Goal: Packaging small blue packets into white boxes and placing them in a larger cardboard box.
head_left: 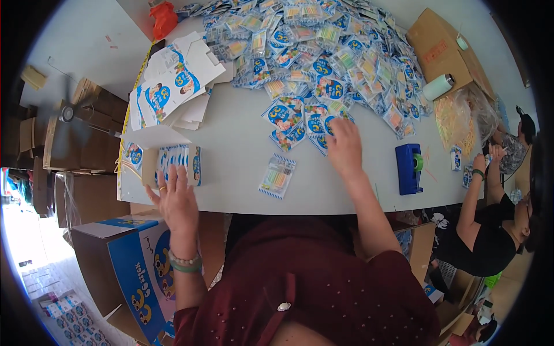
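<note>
My left hand (177,202) is spread at the near side of a small open carton (151,164), its fingertips over a row of small blue-and-white packets (173,154) standing upright inside. My right hand (344,151) reaches forward over the table, fingers slightly bent and touching a small cluster of packets (314,118) in front of the big heap. What lies under those fingertips is partly hidden. Between my hands a single packet (277,176) lies flat, its clear side up with pastel-coloured sticks showing.
A large heap of packets (323,57) covers the table's far side. Flattened printed cartons (173,86) are stacked at the left. A blue tape dispenser (408,169) stands at the right, near a pale green bottle (438,87) and a cardboard box (447,52). Another person (485,230) works at the right.
</note>
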Demonstrator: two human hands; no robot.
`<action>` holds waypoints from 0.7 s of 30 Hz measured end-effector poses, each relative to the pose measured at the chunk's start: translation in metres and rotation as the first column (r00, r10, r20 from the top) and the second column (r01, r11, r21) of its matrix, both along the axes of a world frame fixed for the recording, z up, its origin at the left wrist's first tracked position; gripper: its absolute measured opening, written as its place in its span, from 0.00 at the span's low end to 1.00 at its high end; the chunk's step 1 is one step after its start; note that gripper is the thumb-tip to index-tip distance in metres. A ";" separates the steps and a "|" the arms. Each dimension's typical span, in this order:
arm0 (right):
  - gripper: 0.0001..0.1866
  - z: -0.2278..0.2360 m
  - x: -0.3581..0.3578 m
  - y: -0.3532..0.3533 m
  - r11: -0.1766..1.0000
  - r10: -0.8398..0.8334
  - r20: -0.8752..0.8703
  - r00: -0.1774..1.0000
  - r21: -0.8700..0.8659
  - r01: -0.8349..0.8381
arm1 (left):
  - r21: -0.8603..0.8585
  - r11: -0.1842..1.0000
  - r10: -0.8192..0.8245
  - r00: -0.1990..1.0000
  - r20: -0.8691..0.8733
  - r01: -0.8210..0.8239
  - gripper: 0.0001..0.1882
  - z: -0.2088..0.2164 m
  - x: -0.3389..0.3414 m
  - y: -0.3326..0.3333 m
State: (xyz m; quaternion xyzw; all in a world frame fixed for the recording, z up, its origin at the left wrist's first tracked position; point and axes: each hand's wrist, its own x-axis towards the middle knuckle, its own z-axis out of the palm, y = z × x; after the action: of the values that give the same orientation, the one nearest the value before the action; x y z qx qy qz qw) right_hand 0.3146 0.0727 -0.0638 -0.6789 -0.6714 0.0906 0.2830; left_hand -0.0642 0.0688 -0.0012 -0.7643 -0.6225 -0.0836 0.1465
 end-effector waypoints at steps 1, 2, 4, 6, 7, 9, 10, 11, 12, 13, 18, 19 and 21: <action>0.25 0.002 0.005 0.005 0.995 -0.104 0.167 0.980 0.010 0.104 | 0.062 0.993 -0.104 0.988 0.115 0.097 0.19 0.000 0.013 -0.003; 0.25 0.005 0.009 0.009 0.980 -0.199 0.325 0.924 0.041 0.197 | 0.138 0.974 -0.207 0.953 0.220 0.180 0.15 0.002 0.030 -0.007; 0.25 0.005 0.018 0.015 0.994 -0.101 0.376 0.921 0.002 0.108 | 0.019 0.948 -0.293 0.851 0.436 0.317 0.07 -0.003 0.078 -0.015; 0.26 0.010 0.020 0.020 0.999 0.000 0.418 0.908 -0.042 0.019 | -0.176 0.942 -0.191 0.886 0.422 0.286 0.16 -0.025 0.119 -0.011; 0.24 0.022 0.020 0.024 0.990 -0.008 0.441 0.897 -0.121 0.069 | -0.179 0.944 -0.182 0.888 0.422 0.278 0.16 -0.034 0.130 -0.008; 0.23 0.036 0.021 0.025 0.973 -0.011 0.468 0.884 -0.197 0.116 | -0.147 0.949 -0.188 0.872 0.452 0.280 0.17 -0.045 0.143 0.000; 0.21 0.039 0.022 0.024 0.965 -0.056 0.463 0.885 -0.201 0.167 | -0.149 0.950 -0.181 0.874 0.452 0.274 0.17 -0.047 0.145 0.003; 0.19 0.040 0.022 0.022 0.954 -0.100 0.458 0.883 -0.207 0.215 | -0.252 0.932 -0.107 0.862 0.496 0.260 0.17 -0.049 0.146 0.004; 0.19 0.041 0.021 0.019 0.955 -0.090 0.457 0.885 -0.211 0.207 | -0.351 0.902 -0.027 0.847 0.531 0.249 0.17 -0.052 0.146 0.005; 0.15 0.042 0.018 0.014 0.926 -0.228 0.184 0.956 -0.262 0.271 | -0.356 0.903 -0.017 0.849 0.529 0.239 0.17 -0.056 0.144 0.009; 0.10 0.017 -0.002 -0.002 0.959 -0.251 -0.737 0.628 -0.276 0.059 | -0.572 0.764 0.300 0.620 0.725 0.299 0.12 -0.057 0.135 0.022; 0.10 0.018 -0.022 0.002 0.962 -0.222 -0.830 0.512 -0.271 -0.023 | -0.573 0.763 0.300 0.623 0.722 0.297 0.12 -0.061 0.135 0.023; 0.09 0.025 -0.054 0.012 0.962 -0.192 -0.905 0.380 -0.251 -0.110 | -0.369 0.856 0.442 -0.144 0.885 0.362 0.08 -0.068 0.136 0.023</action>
State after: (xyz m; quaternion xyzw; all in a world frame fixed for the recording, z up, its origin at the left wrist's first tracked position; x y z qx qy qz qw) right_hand 0.2606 0.0852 -0.0387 -0.5613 -0.3636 0.5359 0.5153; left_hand 0.0717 0.0923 -0.0692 -0.4118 -0.5306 -0.4566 -0.5835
